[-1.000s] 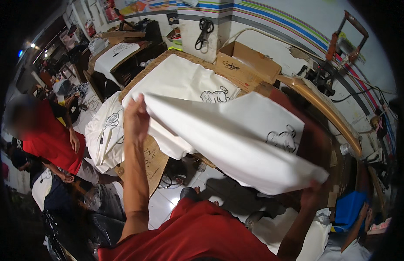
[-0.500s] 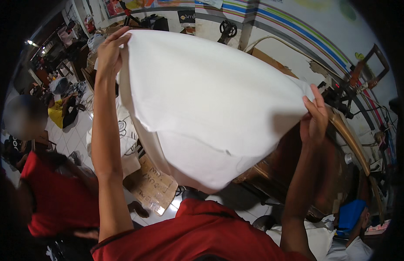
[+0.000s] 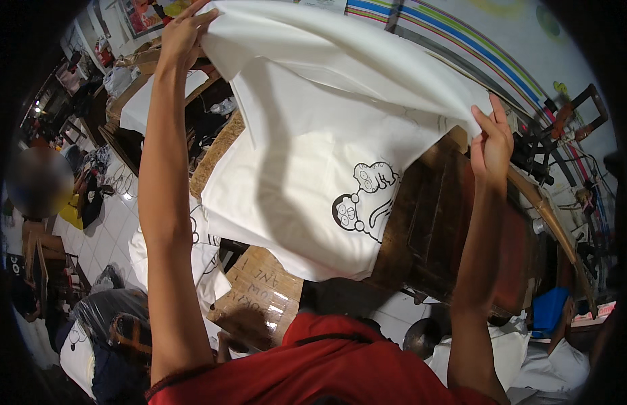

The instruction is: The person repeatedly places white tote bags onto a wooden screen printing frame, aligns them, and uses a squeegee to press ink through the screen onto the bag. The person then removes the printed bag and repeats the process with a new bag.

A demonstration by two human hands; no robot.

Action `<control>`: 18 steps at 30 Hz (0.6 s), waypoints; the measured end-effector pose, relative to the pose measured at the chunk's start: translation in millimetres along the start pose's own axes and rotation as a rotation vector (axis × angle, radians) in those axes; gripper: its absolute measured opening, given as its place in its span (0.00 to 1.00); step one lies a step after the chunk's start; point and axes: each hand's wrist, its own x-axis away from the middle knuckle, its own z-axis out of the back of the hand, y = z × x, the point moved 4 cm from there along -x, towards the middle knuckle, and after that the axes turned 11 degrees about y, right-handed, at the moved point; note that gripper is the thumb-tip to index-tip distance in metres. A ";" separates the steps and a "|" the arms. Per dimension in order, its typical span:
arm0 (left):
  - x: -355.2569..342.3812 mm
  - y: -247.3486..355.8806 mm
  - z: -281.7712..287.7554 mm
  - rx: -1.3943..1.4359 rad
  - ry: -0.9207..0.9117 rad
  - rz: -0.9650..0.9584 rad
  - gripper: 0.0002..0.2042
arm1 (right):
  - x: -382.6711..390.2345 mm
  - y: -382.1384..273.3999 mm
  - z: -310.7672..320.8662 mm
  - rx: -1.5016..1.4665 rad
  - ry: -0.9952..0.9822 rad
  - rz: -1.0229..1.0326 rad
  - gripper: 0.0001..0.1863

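Observation:
My left hand (image 3: pixel 184 42), raised at the upper left, is closed on one edge of a large white cloth (image 3: pixel 340 44). My right hand (image 3: pixel 490 138), at the right, grips the other end between thumb and fingers. The cloth is stretched between them, curving and folded along its upper part. Beneath it lies another white piece (image 3: pixel 246 209) with black cartoon drawings (image 3: pixel 354 209), partly shaded, on a worn board (image 3: pixel 212 158). To the right of that is a dark brown, scuffed surface (image 3: pixel 428 236).
Crumpled printed fabric (image 3: pixel 141 263) and taped cardboard (image 3: pixel 256 297) lie at the lower left. A blurred person's head (image 3: pixel 38 182) shows at the far left. A clamp-like tool (image 3: pixel 587 115), curved brown rail (image 3: pixel 543 209) and blue object (image 3: pixel 550 310) are on the right. Bags (image 3: pixel 104 317) fill the bottom left.
Both hands rose from low to high with the cloth, my left continuing upward in the last half second. The printed piece beneath is now exposed. The co-worker's red shirt has left view.

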 end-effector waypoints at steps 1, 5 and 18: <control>7.1 3.1 5.7 0.046 -0.043 -0.035 0.26 | 12.2 -2.7 -2.5 -0.009 -0.049 -0.005 0.42; 48.9 -8.8 35.4 -0.096 -0.025 0.103 0.28 | 67.6 -2.4 -2.7 0.053 -0.013 -0.086 0.42; 209.5 -123.9 165.8 -0.219 -0.014 0.551 0.28 | 242.4 123.9 57.3 0.230 0.166 -0.530 0.46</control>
